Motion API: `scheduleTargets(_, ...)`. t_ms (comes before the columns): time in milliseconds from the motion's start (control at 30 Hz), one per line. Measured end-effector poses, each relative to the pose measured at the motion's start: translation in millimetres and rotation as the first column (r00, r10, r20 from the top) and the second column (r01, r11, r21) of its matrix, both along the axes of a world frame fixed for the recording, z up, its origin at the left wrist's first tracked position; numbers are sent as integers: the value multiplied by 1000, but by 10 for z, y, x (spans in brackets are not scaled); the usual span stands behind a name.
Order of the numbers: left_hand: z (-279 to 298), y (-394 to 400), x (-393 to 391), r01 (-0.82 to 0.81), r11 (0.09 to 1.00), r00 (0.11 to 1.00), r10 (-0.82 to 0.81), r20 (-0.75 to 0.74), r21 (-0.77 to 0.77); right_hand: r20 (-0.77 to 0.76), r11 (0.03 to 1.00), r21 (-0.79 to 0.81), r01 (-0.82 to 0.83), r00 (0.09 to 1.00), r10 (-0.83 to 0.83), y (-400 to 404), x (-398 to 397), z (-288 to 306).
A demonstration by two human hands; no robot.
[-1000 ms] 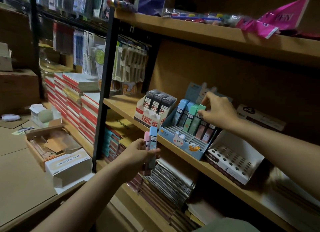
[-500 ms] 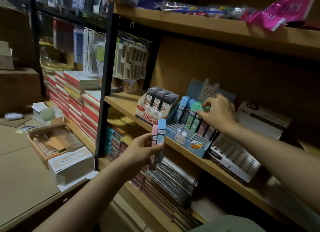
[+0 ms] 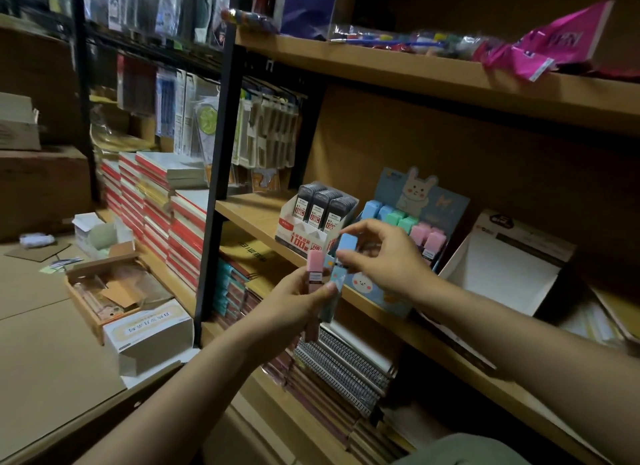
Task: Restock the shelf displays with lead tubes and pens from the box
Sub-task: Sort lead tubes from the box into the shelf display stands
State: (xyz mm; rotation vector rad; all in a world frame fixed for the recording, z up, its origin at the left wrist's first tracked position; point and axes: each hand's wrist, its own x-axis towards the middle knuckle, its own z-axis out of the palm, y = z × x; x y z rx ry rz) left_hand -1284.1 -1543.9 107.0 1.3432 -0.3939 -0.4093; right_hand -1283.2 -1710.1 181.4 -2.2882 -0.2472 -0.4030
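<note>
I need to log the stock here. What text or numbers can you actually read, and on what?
"100": red print on the front of the white display box holding the dark lead tubes.
"100": small red labels on those tubes; other print there is too small.
Pink packet on the top shelf: letters blurred.
White carton label: unreadable.

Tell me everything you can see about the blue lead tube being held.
The blue lead tube is a slim, plastic-looking case with a pale blue cap and a printed label. It stands nearly upright beside a pink lead tube, both gripped by the left hand, while the right hand pinches its cap, before the bunny display box.
</note>
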Motion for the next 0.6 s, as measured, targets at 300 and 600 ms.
scheduleTargets(300, -44, 54, 93, -142, 988, 981, 148, -124, 52, 363, 904, -219, 367, 891, -274, -427, 457, 635)
scheduleTargets(600, -118, 13, 146, -151, 987, 983, 145, -115, -46, 346, 832, -377, 406, 896, -280, -452, 687, 408)
